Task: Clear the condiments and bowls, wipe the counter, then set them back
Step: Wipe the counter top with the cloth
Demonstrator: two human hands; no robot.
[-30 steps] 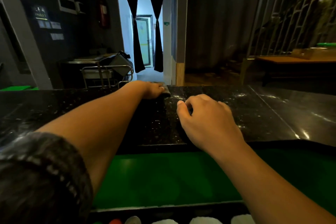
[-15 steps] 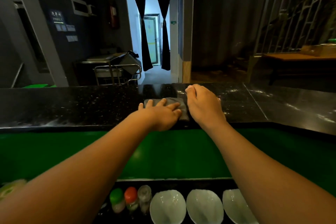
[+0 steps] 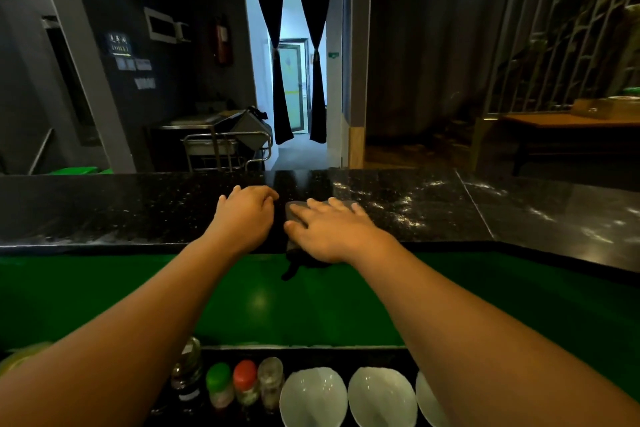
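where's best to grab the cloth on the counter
Take the cloth by its near end, which hangs over the front edge of the counter: pinch it there from the near side. The rest lies flat under the right hand.

Reaches forward with both bare forearms, the left angled up from 7 o'clock and the right from 5 o'clock, converging toward 12. Rests the left hand [image 3: 244, 215] knuckles up, with fingers loosely curled and tips hidden. Lays the right hand [image 3: 329, 229] palm down just at 3 o'clock of the left, fingers straight and spread, thumb out toward 9, the two hands close but apart.
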